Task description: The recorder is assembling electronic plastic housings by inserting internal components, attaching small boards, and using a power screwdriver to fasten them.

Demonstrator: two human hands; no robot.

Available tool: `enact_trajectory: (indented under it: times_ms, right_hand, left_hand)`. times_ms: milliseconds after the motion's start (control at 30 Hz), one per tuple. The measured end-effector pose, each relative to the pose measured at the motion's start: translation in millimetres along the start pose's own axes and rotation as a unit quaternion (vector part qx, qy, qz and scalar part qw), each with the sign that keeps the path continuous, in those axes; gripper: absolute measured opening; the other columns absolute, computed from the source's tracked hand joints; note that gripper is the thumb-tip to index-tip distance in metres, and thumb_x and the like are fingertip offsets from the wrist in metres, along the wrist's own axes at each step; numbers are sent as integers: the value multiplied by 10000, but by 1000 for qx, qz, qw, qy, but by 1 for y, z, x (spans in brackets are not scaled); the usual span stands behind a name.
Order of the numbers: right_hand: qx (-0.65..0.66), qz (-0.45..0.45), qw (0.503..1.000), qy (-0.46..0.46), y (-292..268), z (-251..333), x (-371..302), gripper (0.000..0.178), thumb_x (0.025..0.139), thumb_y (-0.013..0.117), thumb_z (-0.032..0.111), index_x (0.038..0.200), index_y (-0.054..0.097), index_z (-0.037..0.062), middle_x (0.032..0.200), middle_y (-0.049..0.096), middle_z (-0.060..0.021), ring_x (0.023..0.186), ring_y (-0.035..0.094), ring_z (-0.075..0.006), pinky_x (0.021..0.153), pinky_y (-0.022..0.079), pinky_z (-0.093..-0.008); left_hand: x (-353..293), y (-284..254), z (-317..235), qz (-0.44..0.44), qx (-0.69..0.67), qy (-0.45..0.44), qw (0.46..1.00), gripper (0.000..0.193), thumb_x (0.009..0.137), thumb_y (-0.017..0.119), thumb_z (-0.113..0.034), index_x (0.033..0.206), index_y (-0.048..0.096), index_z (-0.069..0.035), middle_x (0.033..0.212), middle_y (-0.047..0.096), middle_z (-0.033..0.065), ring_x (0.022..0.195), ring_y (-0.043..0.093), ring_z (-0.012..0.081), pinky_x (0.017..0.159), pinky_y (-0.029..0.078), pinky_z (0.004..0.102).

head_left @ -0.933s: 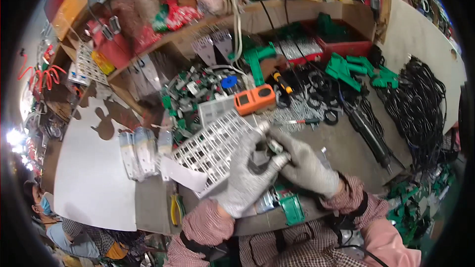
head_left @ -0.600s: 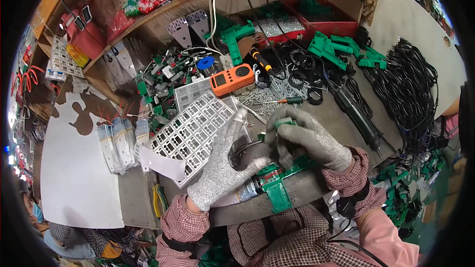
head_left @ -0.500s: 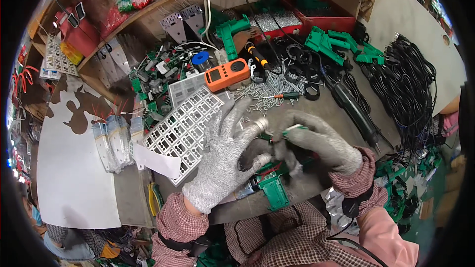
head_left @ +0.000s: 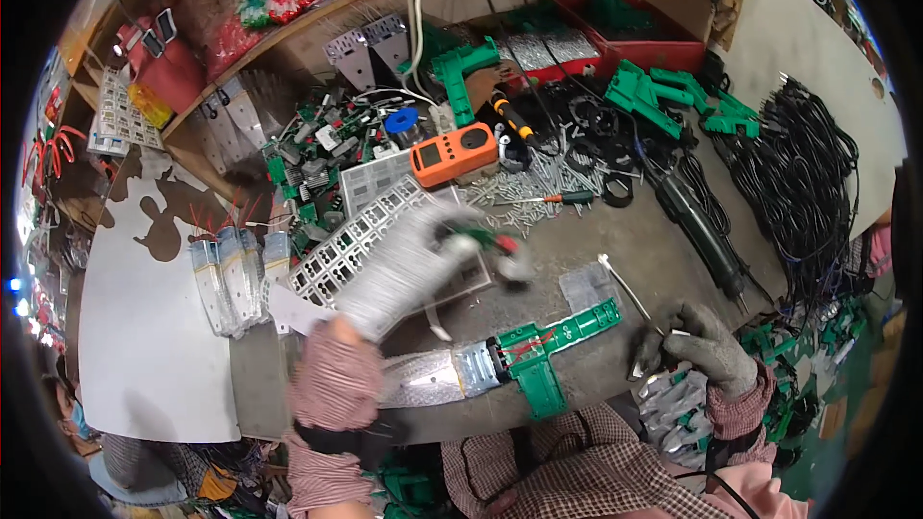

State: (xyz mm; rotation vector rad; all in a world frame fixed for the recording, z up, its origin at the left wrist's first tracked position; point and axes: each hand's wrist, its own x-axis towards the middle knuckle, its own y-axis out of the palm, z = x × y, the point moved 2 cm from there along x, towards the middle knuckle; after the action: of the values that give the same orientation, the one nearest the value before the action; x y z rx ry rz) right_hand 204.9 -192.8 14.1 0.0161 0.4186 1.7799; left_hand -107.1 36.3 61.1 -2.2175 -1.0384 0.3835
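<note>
My left hand (head_left: 404, 264), gloved in grey and smeared by motion, is closed on a small green-and-red part (head_left: 492, 237) above the white grid-like tray (head_left: 356, 240). At the right front, my gloved right hand (head_left: 707, 351) has its fingers closed round the lower end of a thin stick (head_left: 630, 290) with a white tip. Between the hands lies an opened green plastic housing (head_left: 538, 384) with thin red wires inside. A silvery, film-wrapped strip (head_left: 423, 377) joins its left side. A clear flat plastic piece (head_left: 585, 290) lies just behind the housing.
Behind are an orange meter (head_left: 454, 154), loose screws (head_left: 548, 183) and a screwdriver (head_left: 567, 198). A dark electric screwdriver (head_left: 697, 226) and a heap of black cables (head_left: 793, 159) lie to the right. Wrapped strips (head_left: 226, 279) lie left; red bins (head_left: 649, 53) stand at the back.
My hands have parted from over the housing. The left has moved up and left with the green-and-red part; the right has moved right and toward me. The housing now shows uncovered.
</note>
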Motion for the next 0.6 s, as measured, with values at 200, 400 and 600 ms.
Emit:
enact_trajectory:
  times_ms: [200,400,600]
  right_hand:
    - [-132,140,981,-12,27,7,41,477,1055,541,201,1488,441,27,1290,614,-109,1101,601,-137,960,512,-311]
    - [-160,136,977,22,43,11,59,472,1031,584,225,1454,490,38,1268,647,-121,1146,636,-222,970,514,-354]
    - [-580,34,767,-272,58,12,66,548,870,672,111,1406,567,149,1027,667,-91,891,700,-288,741,584,-393]
  left_hand:
    - [-25,-53,-16,-189,231,153,942,474,904,752,-171,1346,624,-56,1395,605,102,1304,557,241,1117,442,409]
    - [-60,59,-50,157,105,133,973,520,925,734,-392,1342,631,-99,1088,670,161,1059,622,329,948,482,434]
    - [-58,63,-52,122,173,103,972,307,989,647,-345,1137,733,-90,760,653,153,758,639,348,728,500,445]
